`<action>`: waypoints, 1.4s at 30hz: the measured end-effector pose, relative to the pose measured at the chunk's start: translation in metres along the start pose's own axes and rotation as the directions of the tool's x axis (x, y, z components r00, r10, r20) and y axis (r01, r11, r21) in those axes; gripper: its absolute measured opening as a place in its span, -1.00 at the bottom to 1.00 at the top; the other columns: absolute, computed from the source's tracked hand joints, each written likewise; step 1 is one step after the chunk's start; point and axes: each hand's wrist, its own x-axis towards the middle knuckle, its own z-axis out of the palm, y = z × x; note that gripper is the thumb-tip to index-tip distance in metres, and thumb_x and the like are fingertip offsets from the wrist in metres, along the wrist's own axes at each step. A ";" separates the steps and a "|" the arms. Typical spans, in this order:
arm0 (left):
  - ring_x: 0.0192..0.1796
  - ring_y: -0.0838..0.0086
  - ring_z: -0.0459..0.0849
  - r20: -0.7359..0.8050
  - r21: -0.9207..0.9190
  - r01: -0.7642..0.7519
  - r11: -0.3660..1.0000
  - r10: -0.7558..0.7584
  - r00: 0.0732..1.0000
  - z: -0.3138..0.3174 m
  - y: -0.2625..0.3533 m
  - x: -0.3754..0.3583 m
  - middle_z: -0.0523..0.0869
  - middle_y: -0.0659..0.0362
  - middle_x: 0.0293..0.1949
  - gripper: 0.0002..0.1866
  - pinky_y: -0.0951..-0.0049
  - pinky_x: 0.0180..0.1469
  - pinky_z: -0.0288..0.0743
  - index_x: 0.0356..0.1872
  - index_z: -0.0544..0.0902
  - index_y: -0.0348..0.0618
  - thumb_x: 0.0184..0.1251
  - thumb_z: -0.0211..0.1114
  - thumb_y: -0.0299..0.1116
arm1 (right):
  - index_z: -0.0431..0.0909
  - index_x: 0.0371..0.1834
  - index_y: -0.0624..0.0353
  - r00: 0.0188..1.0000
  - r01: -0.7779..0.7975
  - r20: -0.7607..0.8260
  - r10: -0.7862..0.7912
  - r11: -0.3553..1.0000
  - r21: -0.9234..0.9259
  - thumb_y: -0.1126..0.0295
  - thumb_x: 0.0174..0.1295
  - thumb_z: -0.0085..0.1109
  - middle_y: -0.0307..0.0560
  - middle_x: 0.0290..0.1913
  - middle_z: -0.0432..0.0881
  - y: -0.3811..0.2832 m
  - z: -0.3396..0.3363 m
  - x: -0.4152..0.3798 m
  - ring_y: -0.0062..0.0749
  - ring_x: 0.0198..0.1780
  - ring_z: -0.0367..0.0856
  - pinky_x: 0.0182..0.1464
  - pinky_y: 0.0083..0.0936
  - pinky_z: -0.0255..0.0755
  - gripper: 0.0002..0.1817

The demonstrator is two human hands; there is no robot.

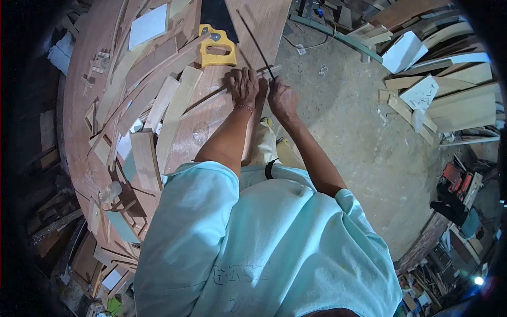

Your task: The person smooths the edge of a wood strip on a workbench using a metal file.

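Observation:
My left hand (244, 87) presses down on a thin wood strip (208, 99) near the edge of the wooden bench (203, 126). The strip's far end sticks out past the bench edge. To its right, my right hand (283, 98) is closed round the near end of a long, thin dark rod-like tool (255, 42), which slants up and to the left over the bench. Where tool and strip meet, I cannot tell whether they touch. A handsaw with a yellow handle (217, 46) lies just beyond my left hand.
Many loose wood strips (174, 105) and a white block (148, 26) cover the bench's left part. A clear jar (110, 192) stands among them. Stacked boards (465, 98) lie on the floor at right, with red tools (458, 178) below. A cable (317, 46) crosses the floor.

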 end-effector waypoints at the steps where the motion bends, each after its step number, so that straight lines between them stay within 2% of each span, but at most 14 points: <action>1: -0.20 0.32 0.34 -0.006 0.002 0.000 1.000 0.000 1.000 -0.001 0.000 0.000 0.39 0.18 -0.40 -0.85 0.33 -0.24 0.17 -0.45 0.36 -0.08 -0.03 0.03 -0.28 | 0.27 -0.48 0.21 0.999 -0.003 0.035 0.003 1.000 -0.016 0.20 0.08 -0.18 0.22 -0.61 0.45 0.000 0.002 0.000 0.11 -0.50 0.45 -0.49 -0.14 0.29 -0.74; 3: -0.20 0.33 0.34 0.013 -0.116 0.027 0.993 -0.026 1.000 0.000 0.001 0.000 0.39 0.19 -0.41 -0.85 0.33 -0.23 0.17 -0.45 0.36 -0.08 -0.05 0.04 -0.27 | 0.27 -0.48 0.21 0.998 0.003 0.066 -0.001 1.000 -0.027 0.17 0.07 -0.17 0.21 -0.60 0.46 -0.002 0.004 0.002 0.10 -0.49 0.46 -0.48 -0.14 0.30 -0.72; 7: -0.17 0.32 0.34 0.027 -0.134 0.039 0.990 -0.036 0.999 -0.006 0.001 0.000 0.39 0.19 -0.40 -0.84 0.32 -0.18 0.17 -0.45 0.37 -0.07 -0.06 0.04 -0.26 | 0.34 -0.44 0.28 0.991 -0.043 0.127 0.046 0.999 -0.025 0.16 0.07 -0.21 0.25 -0.55 0.47 -0.002 0.004 0.003 0.08 -0.44 0.47 -0.42 -0.17 0.31 -0.66; 8: -0.17 0.31 0.34 0.027 -0.023 0.022 0.999 -0.021 0.999 -0.001 0.002 0.000 0.39 0.20 -0.41 -0.84 0.29 -0.17 0.18 -0.45 0.37 -0.06 -0.06 0.04 -0.26 | 0.34 -0.45 0.27 0.991 -0.048 0.126 0.051 0.998 -0.029 0.16 0.07 -0.21 0.25 -0.54 0.47 -0.001 0.005 0.005 0.08 -0.44 0.47 -0.42 -0.17 0.32 -0.66; 12: -0.17 0.29 0.34 0.026 -0.022 0.016 1.000 -0.015 1.000 0.003 0.001 -0.001 0.38 0.19 -0.42 -0.84 0.26 -0.15 0.18 -0.46 0.36 -0.06 -0.07 0.04 -0.26 | 0.31 -0.44 0.21 0.993 -0.017 0.120 0.021 0.999 -0.037 0.09 0.04 -0.17 0.20 -0.55 0.48 0.008 0.015 0.007 0.06 -0.45 0.47 -0.44 -0.18 0.32 -0.65; 14: -0.24 0.38 0.37 -0.023 0.043 -0.003 0.999 0.004 1.000 0.000 0.000 0.000 0.39 0.20 -0.43 -0.90 0.34 -0.29 0.17 -0.47 0.37 -0.04 0.01 -0.07 -0.30 | 0.32 -0.46 0.21 0.993 -0.013 0.119 0.018 0.999 -0.042 0.09 0.04 -0.18 0.20 -0.56 0.48 0.006 0.014 0.008 0.06 -0.47 0.47 -0.45 -0.18 0.31 -0.65; 18: -0.19 0.30 0.34 -0.026 0.016 0.003 1.000 -0.003 1.000 0.009 0.001 -0.002 0.38 0.19 -0.43 -0.85 0.28 -0.17 0.18 -0.48 0.35 -0.06 -0.05 0.04 -0.25 | 0.32 -0.45 0.21 0.993 0.022 0.113 -0.024 1.000 0.019 0.13 0.05 -0.17 0.19 -0.58 0.48 0.002 0.010 0.007 0.05 -0.48 0.47 -0.47 -0.18 0.32 -0.68; 21: -0.21 0.30 0.35 0.048 -0.031 0.015 0.999 -0.013 0.999 0.006 0.001 -0.001 0.37 0.19 -0.44 -0.84 0.30 -0.18 0.18 -0.48 0.35 -0.05 -0.04 0.03 -0.24 | 0.32 -0.44 0.21 0.992 0.016 0.128 -0.013 1.000 -0.024 0.15 0.05 -0.19 0.21 -0.56 0.47 0.000 0.009 0.008 0.05 -0.47 0.47 -0.47 -0.17 0.32 -0.69; 24: -0.31 0.42 0.36 -0.052 -0.064 0.010 0.998 -0.013 0.999 0.011 0.000 0.000 0.38 0.22 -0.46 -0.91 0.35 -0.32 0.17 -0.47 0.38 -0.03 0.00 -0.06 -0.31 | 0.31 -0.43 0.21 0.991 -0.018 0.133 0.022 0.999 -0.034 0.16 0.05 -0.20 0.22 -0.57 0.47 -0.002 0.010 0.009 0.06 -0.47 0.47 -0.47 -0.16 0.31 -0.69; 30: -0.23 0.31 0.37 -0.043 0.017 -0.013 1.000 0.013 0.999 0.005 0.000 -0.001 0.40 0.19 -0.43 -0.90 0.36 -0.30 0.18 -0.49 0.37 -0.05 -0.02 -0.06 -0.31 | 0.31 -0.42 0.21 0.989 0.035 0.143 -0.034 0.999 -0.001 0.16 0.05 -0.21 0.18 -0.58 0.47 0.013 0.027 0.008 0.04 -0.49 0.47 -0.48 -0.17 0.32 -0.70; 32: -0.21 0.27 0.34 -0.013 -0.030 0.003 1.000 -0.003 1.000 0.010 0.000 -0.001 0.37 0.17 -0.44 -0.80 0.22 -0.16 0.16 -0.47 0.34 -0.07 -0.06 0.03 -0.20 | 0.32 -0.42 0.21 0.988 -0.023 0.156 0.022 1.000 0.005 0.18 0.06 -0.23 0.17 -0.57 0.48 0.008 0.023 0.008 0.03 -0.49 0.47 -0.48 -0.18 0.32 -0.71; 35: -0.19 0.26 0.34 0.010 0.078 0.001 0.997 -0.002 1.000 0.010 0.001 -0.001 0.37 0.16 -0.43 -0.78 0.20 -0.15 0.16 -0.45 0.34 -0.08 -0.06 0.03 -0.18 | 0.32 -0.43 0.20 0.991 0.020 0.134 -0.016 0.999 -0.031 0.21 0.08 -0.25 0.17 -0.57 0.48 -0.002 0.013 0.007 0.03 -0.49 0.47 -0.49 -0.18 0.32 -0.73; 39: -0.19 0.25 0.34 -0.015 0.045 0.000 0.999 0.001 1.000 0.012 0.000 -0.001 0.37 0.15 -0.43 -0.78 0.20 -0.15 0.16 -0.47 0.34 -0.08 -0.06 0.03 -0.18 | 0.31 -0.46 0.19 0.994 0.057 0.086 -0.060 0.998 0.037 0.21 0.09 -0.27 0.16 -0.60 0.47 0.000 0.017 0.007 0.02 -0.52 0.47 -0.51 -0.19 0.32 -0.73; 42: -0.19 0.25 0.34 0.012 0.081 -0.017 0.997 0.017 1.000 0.007 0.000 -0.001 0.37 0.15 -0.42 -0.78 0.20 -0.15 0.16 -0.46 0.34 -0.08 -0.08 0.04 -0.18 | 0.29 -0.46 0.17 0.996 0.048 0.078 -0.046 0.998 -0.027 0.23 0.10 -0.28 0.17 -0.62 0.47 0.001 0.019 0.005 0.04 -0.53 0.47 -0.52 -0.18 0.31 -0.76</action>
